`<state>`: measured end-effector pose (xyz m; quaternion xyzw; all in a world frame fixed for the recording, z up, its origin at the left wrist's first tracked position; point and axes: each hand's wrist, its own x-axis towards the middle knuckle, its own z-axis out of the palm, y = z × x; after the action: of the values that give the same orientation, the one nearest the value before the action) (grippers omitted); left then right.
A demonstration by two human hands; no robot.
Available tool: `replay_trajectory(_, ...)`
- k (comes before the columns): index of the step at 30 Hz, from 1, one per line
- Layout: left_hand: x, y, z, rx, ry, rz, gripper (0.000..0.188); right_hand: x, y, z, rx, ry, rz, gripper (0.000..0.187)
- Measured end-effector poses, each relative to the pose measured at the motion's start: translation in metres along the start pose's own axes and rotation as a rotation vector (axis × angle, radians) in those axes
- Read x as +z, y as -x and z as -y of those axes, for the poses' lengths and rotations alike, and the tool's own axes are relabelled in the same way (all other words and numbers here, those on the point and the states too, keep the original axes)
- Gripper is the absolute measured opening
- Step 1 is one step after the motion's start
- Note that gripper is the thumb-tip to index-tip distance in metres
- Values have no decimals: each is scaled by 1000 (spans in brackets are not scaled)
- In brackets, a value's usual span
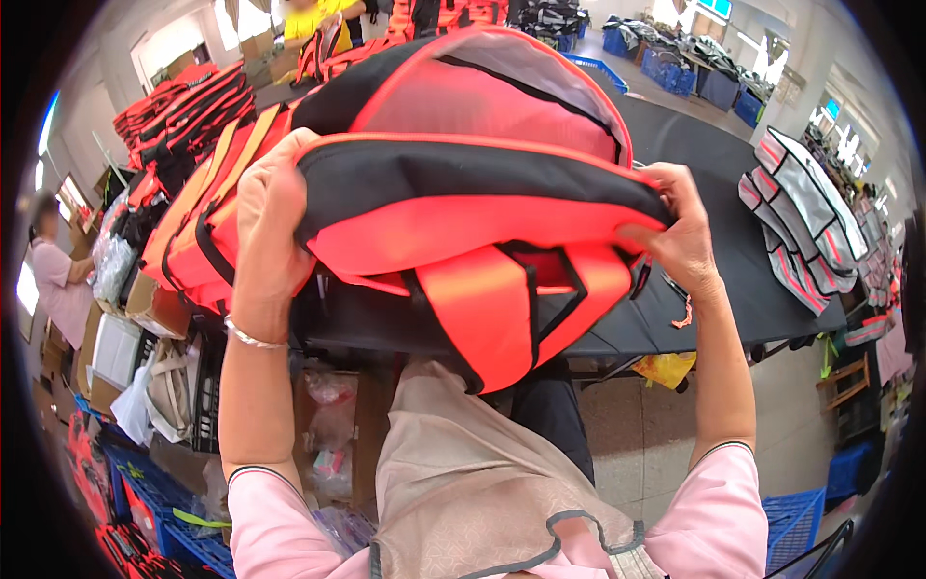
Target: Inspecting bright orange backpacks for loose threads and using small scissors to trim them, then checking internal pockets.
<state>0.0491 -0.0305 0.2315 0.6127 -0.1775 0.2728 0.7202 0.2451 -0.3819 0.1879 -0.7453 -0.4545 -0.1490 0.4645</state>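
Between my hands a red-orange and black backpack (386, 234) is held up over the table's near edge. Its lid-like panel gapes away from the rest, baring a grey lining (540, 87). My left hand (273, 207) is closed round the left end of the black side band, and my right hand (683, 232) grips the right end with the thumb on the near side. Broad orange shoulder straps (482, 318) hang down toward my apron. The fingertips behind the fabric are hidden.
A black-topped table (694, 135) lies underneath. Orange bags (207, 217) sit at the left, with a tall pile (183, 111) behind. Grey bag pieces (810, 212) are stacked at the right. One person (60, 270) stands far left, another in yellow (313, 21) at the back.
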Motion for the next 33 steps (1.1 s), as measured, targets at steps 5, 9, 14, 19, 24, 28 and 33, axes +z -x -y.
replay_trajectory(5, 18, -1, -40, 396, -678, 115, 79, -21, -16, 10, -232, 99, -431, 43)
replay_trajectory(9, 24, 0, -34, 574, -1223, -19, 25, -22, -20, 11, -205, 123, -441, 33)
replay_trajectory(14, 30, -19, -62, 486, -1344, -270, 31, -54, -48, 47, -180, 361, -540, 26)
replay_trajectory(19, 27, -93, -101, 463, -1306, -286, 46, -104, -131, 72, -231, 50, -456, 24)
replay_trajectory(24, -53, -122, -9, 131, -1430, -337, 53, -29, -188, -28, -105, 96, -272, 26)
replay_trajectory(28, -105, -36, 145, 243, -1455, -133, 34, 93, -106, -141, 135, 51, 13, 23)
replay_trajectory(33, -81, 85, 231, 182, -1665, 137, 25, 167, 45, -205, 148, 325, 257, 45)
